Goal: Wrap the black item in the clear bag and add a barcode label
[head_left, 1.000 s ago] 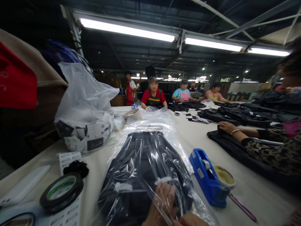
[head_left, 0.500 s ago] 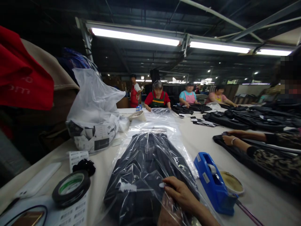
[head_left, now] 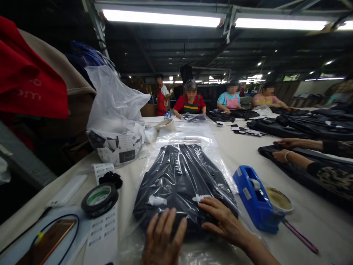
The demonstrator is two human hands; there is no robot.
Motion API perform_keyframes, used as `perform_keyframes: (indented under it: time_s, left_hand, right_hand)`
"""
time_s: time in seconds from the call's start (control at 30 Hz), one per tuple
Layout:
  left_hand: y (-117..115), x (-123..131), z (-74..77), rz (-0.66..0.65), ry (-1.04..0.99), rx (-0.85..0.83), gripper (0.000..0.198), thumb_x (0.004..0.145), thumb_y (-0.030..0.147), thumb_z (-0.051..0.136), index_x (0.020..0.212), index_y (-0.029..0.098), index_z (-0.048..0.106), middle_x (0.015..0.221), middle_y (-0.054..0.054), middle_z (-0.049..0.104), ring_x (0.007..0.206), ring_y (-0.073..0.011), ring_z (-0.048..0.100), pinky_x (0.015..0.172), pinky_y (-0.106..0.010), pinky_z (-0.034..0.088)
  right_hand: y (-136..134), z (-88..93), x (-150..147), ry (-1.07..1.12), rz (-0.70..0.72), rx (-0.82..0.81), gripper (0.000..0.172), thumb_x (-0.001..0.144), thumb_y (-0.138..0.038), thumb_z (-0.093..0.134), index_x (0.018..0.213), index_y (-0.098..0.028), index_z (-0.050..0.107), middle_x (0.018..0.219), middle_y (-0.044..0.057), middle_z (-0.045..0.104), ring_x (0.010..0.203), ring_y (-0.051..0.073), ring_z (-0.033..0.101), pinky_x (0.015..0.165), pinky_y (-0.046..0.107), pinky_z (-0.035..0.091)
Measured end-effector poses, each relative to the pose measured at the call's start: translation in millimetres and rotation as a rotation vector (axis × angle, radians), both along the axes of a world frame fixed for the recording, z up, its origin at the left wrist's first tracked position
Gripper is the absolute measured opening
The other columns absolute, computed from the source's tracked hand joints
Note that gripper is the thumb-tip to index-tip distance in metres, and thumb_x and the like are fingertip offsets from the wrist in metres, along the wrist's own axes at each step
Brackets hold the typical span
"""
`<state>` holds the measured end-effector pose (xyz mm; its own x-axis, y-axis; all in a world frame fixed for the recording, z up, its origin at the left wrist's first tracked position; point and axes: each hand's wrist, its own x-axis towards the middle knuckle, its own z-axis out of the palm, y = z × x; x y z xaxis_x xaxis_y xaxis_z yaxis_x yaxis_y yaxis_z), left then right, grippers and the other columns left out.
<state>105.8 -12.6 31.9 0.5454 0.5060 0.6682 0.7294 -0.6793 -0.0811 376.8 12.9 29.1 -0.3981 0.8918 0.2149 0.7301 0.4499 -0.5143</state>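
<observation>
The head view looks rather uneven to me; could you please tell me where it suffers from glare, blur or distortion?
Head view: the ceiling tube lights are blown out white; their reflections streak the clear plastic bag over the dark garment; the left hand at the bottom edge is soft; the wide lens bends the table edges, and the left side is dark.

We see a large, dim hall under a dark ceiling of steel beams (head_left: 171, 48). Two long fluorescent tube lights (head_left: 161, 17) run directly overhead, and small round lamps (head_left: 259, 63) dot the far ceiling. A long, pale cream tabletop (head_left: 242, 151) extends toward the back of the room, where several seated people (head_left: 191, 99) work along its far end. A pale wall (head_left: 311, 88) closes the right rear. We cannot see the floor.
</observation>
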Motion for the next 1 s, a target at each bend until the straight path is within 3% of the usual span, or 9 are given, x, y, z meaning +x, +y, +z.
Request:
perform_keyframes:
  time_s: [0.07, 0.13, 0.3, 0.43, 0.5, 0.6, 0.67, 0.87, 1.0]
  left_hand:
    - [17.1, -19.3, 8.1, 0.079, 0.094, 0.023, 0.039, 0.087, 0.021, 0.044, 0.125, 0.018, 0.05, 0.121, -0.011, 0.057, 0.116, -0.027, 0.048, 0.099, -0.045, 0.033]
    - [25.8, -36.8, 8.4, 0.039, 0.174, 0.052, 0.033, 0.086, 0.011, 0.044, 0.115, 0.017, 0.056, 0.107, -0.008, 0.063, 0.106, -0.0229, 0.053, 0.093, -0.038, 0.038]
    - [13.2, -68.0, -5.8, -0.056, 0.234, 0.008, 0.029, 0.092, 0.023, 0.04, 0.114, 0.016, 0.057, 0.109, -0.01, 0.062, 0.103, -0.0231, 0.055, 0.088, -0.036, 0.042]
    - [7.1, -80.4, -11.2, -0.096, 0.269, 0.004, 0.038, 0.089, 0.004, 0.031, 0.116, 0.014, 0.056, 0.104, -0.008, 0.064, 0.101, -0.0183, 0.056, 0.089, -0.031, 0.042]
    - [10.1, -84.5, -11.8, -0.135, 0.284, 0.025, 0.042, 0.087, -0.001, 0.028, 0.113, 0.014, 0.057, 0.101, -0.007, 0.065, 0.099, -0.0166, 0.057, 0.089, -0.029, 0.043]
    - [16.8, -90.1, -11.1, -0.209, 0.306, 0.053, 0.04, 0.089, 0.002, 0.027, 0.109, 0.015, 0.059, 0.096, -0.005, 0.066, 0.093, -0.0157, 0.059, 0.087, -0.029, 0.045]
    - [20.3, -94.3, -9.6, -0.243, 0.315, 0.046, 0.039, 0.09, 0.003, 0.028, 0.109, 0.016, 0.059, 0.095, -0.005, 0.067, 0.092, -0.0154, 0.06, 0.086, -0.028, 0.046]
    - [23.8, -104.5, -12.0, -0.33, 0.33, 0.042, 0.042, 0.09, 0.001, 0.025, 0.102, 0.019, 0.06, 0.094, -0.002, 0.067, 0.09, -0.0134, 0.06, 0.086, -0.027, 0.043]
    - [27.1, -97.7, -16.1, -0.406, 0.23, 0.075, 0.04, 0.089, 0.0, 0.026, 0.093, 0.017, 0.062, 0.082, -0.001, 0.067, 0.081, -0.0129, 0.06, 0.081, -0.028, 0.043]
  right_hand:
    - [-1.2, -4.3, 3.9, -0.04, 0.016, 0.099, 0.052, 0.081, -0.048, 0.06, 0.126, -0.022, 0.052, 0.128, 0.012, 0.054, 0.123, 0.028, 0.045, 0.104, 0.047, 0.039]
    - [-4.0, -5.0, 6.6, -0.098, 0.028, 0.184, 0.053, 0.081, -0.04, 0.063, 0.129, -0.023, 0.049, 0.128, 0.011, 0.054, 0.122, 0.026, 0.046, 0.102, 0.044, 0.041]
    - [-22.4, -8.8, 10.3, -0.228, -0.028, 0.331, 0.067, 0.077, -0.024, 0.067, 0.137, -0.023, 0.036, 0.137, 0.011, 0.044, 0.128, 0.026, 0.039, 0.101, 0.043, 0.043]
    - [-39.7, -19.4, 11.3, -0.293, -0.031, 0.491, 0.075, 0.075, -0.031, 0.067, 0.139, -0.015, 0.032, 0.142, 0.018, 0.035, 0.132, 0.031, 0.031, 0.097, 0.049, 0.045]
    - [-45.5, -23.7, 11.6, -0.313, -0.017, 0.56, 0.071, 0.077, -0.034, 0.062, 0.138, -0.012, 0.033, 0.143, 0.02, 0.031, 0.133, 0.034, 0.026, 0.095, 0.053, 0.046]
    - [-50.4, -26.2, 13.1, -0.33, -0.022, 0.639, 0.053, 0.084, -0.015, 0.048, 0.136, -0.018, 0.039, 0.147, 0.014, 0.026, 0.135, 0.032, 0.024, 0.096, 0.051, 0.046]
    - [-52.4, -25.5, 15.0, -0.333, -0.024, 0.677, 0.05, 0.085, -0.005, 0.04, 0.132, -0.023, 0.044, 0.149, 0.009, 0.024, 0.134, 0.029, 0.026, 0.096, 0.046, 0.047]
    - [-61.2, -25.6, 19.8, -0.298, -0.004, 0.703, 0.041, 0.091, -0.01, 0.035, 0.125, -0.023, 0.052, 0.148, 0.009, 0.025, 0.132, 0.03, 0.03, 0.095, 0.046, 0.048]
    - [-65.6, -33.0, 21.0, -0.285, 0.007, 0.71, 0.04, 0.089, -0.007, 0.037, 0.123, -0.021, 0.054, 0.146, 0.009, 0.031, 0.131, 0.031, 0.032, 0.096, 0.05, 0.046]
